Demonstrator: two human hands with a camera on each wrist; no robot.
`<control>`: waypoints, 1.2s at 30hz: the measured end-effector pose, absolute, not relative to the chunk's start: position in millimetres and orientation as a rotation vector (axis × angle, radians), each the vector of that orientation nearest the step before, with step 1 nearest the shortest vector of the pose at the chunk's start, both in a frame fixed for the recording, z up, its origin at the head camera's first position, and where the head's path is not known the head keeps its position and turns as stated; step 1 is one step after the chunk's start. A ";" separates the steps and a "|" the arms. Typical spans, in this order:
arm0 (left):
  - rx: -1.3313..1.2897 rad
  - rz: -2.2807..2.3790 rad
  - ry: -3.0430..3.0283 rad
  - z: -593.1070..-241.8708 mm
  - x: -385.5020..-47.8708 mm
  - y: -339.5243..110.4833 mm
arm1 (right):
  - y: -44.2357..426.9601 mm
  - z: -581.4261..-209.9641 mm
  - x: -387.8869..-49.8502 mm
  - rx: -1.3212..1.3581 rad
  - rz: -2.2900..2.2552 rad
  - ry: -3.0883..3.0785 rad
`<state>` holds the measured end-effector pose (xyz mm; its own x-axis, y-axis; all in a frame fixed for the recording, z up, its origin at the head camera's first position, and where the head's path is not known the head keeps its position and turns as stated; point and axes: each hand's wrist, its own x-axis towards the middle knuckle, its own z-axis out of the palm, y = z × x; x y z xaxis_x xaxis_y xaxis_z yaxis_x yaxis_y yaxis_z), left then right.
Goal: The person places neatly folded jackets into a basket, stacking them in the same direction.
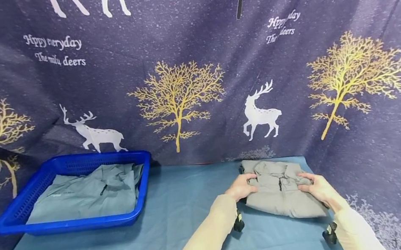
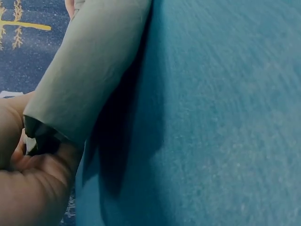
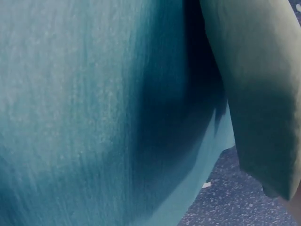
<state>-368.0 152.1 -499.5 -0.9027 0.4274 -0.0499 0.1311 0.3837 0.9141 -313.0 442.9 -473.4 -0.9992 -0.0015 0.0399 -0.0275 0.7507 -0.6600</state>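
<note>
A folded grey garment [image 1: 272, 194] with a small dark zip at its middle lies at the table's right end. My left hand [image 1: 241, 187] grips its left edge, thumb on top; in the left wrist view the fingers of that hand [image 2: 40, 188] curl under the rolled grey cloth [image 2: 89, 61]. On the opposite edge my right hand [image 1: 319, 188] holds the garment, thumb and fingers on its top. The right wrist view shows the grey cloth [image 3: 258, 94] above the table, with only a sliver of the hand at the lower right corner.
At the left stands a blue plastic basket [image 1: 83, 223] with a grey-green garment [image 1: 83, 197] lying in it. A blue cloth [image 1: 155, 242] covers the table. Behind it hangs a dark curtain [image 1: 209, 132] printed with deer and trees.
</note>
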 end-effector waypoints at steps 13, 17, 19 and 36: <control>0.538 1.456 2.429 -481.4 -354.7 133.3 | 424.7 -458.7 -292.8 0.025 1.125 -2.832; 0.581 1.437 2.456 -474.5 -352.1 124.1 | 416.3 -449.2 -286.9 0.026 1.140 -2.808; 0.595 1.426 2.464 -470.9 -351.4 119.3 | 412.4 -445.6 -284.9 0.033 1.133 -2.795; 0.764 1.409 2.473 -446.2 -338.1 83.3 | 385.1 -422.8 -268.8 0.077 1.106 -2.712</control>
<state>-338.1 83.3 -446.2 -0.8481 0.5232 0.0833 0.3384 0.4139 0.8451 -268.8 385.1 -422.8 -0.9763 0.0310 0.2144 -0.1278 0.7168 -0.6854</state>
